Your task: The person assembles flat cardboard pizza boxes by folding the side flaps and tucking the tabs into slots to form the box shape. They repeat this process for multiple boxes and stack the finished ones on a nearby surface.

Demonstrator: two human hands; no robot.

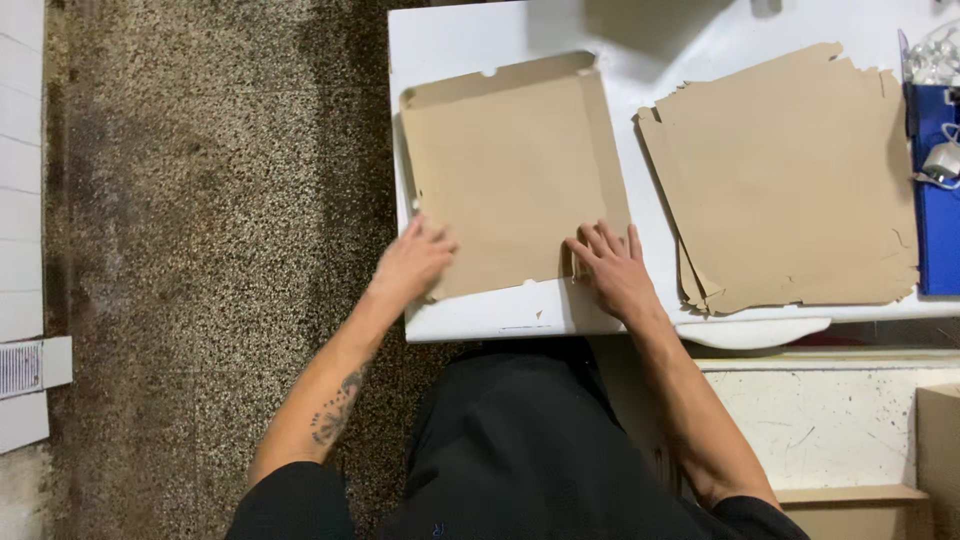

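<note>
A flat brown cardboard sheet with folded side flaps (510,170) lies on the white table (640,60). My left hand (415,262) presses on its near left corner, fingers together on the card. My right hand (612,268) rests flat on its near right corner, fingers spread, at the crease of the right flap. Neither hand lifts the sheet off the table.
A stack of several similar flat cardboard sheets (790,180) lies to the right on the table. A blue box (938,200) with clear plastic on top stands at the far right edge. Speckled floor (220,250) is to the left. A white counter (830,420) sits below right.
</note>
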